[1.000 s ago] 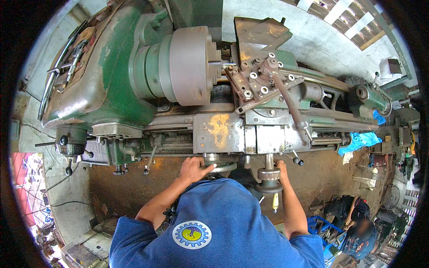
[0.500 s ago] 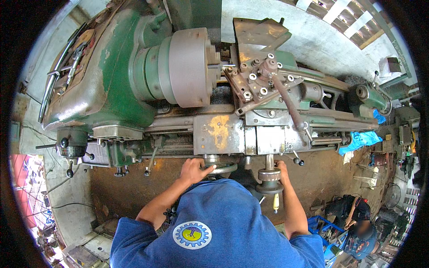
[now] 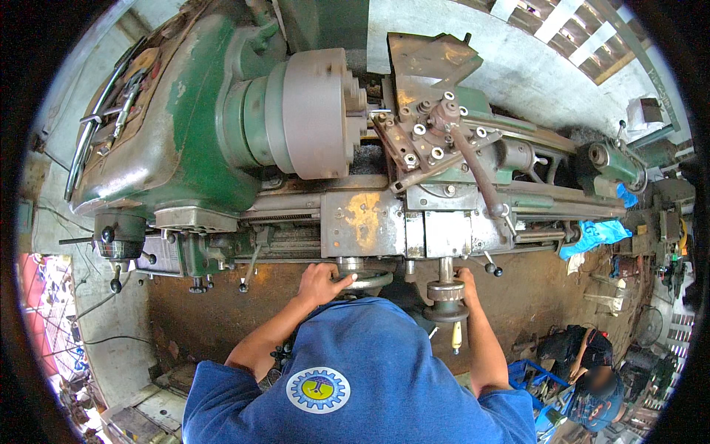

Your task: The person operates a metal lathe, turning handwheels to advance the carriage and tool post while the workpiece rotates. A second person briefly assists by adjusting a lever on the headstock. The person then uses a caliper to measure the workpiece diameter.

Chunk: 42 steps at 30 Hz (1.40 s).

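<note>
handwheel (image 3: 376, 280), round grey steel: left hand (image 3: 322, 283) grips nine-o'clock rim; dark round metal dial (image 3: 445, 291), axis twelve-to-six: right hand (image 3: 467, 286) nearer, at three o'clock, grip unclear.

Bright, fairly even light; washed-out glare lower left; pale sheen on metal carriage (image 3: 438, 232); fisheye-bent edges, black corners.

No lettering can be read with certainty. The clearest sign is a round badge (image 3: 319, 390) on the blue shirt (image 3: 425, 385): a white disc bearing a dark blue gear outline, with a yellow and blue centre that carries a small figure. A line of characters inside that centre is too small to read. The light-blue plastic bag (image 3: 595, 238) at right shows pale printed marks, also illegible.
</note>
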Tool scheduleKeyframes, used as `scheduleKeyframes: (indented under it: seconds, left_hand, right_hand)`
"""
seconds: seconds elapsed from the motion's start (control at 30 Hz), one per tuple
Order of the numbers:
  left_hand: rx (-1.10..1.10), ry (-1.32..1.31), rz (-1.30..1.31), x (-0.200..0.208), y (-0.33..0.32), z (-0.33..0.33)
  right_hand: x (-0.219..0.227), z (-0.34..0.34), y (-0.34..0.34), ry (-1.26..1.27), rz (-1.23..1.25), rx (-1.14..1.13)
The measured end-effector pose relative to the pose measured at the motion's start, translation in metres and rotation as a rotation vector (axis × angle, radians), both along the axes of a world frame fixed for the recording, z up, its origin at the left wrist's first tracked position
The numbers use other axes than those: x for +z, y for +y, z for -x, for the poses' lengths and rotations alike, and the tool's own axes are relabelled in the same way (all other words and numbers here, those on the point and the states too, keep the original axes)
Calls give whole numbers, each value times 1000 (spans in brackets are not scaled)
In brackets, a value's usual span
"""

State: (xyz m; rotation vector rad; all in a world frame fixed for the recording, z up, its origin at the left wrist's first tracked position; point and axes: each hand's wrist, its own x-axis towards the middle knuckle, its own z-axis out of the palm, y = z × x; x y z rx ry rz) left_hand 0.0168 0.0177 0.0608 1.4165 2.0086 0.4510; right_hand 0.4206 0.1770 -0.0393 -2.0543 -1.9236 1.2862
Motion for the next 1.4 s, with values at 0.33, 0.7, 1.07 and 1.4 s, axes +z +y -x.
scheduleKeyframes:
  seconds: [0.33, 0.7, 1.07, 1.4]
  left_hand:
    - [25, -6, -50, -6, -3, 0]
    - [21, -15, -47, -6, -3, 2]
    - [28, -27, -106, -7, -4, 3]
    - [29, -27, -99, -11, -6, 4]
  right_hand:
    - [-12, -5, 2, 11, 51, -38]
    - [-18, -8, 5, 80, 96, -41]
    - [0, 0, 2, 16, 22, -1]
    - [-15, -5, 1, -7, -20, -24]
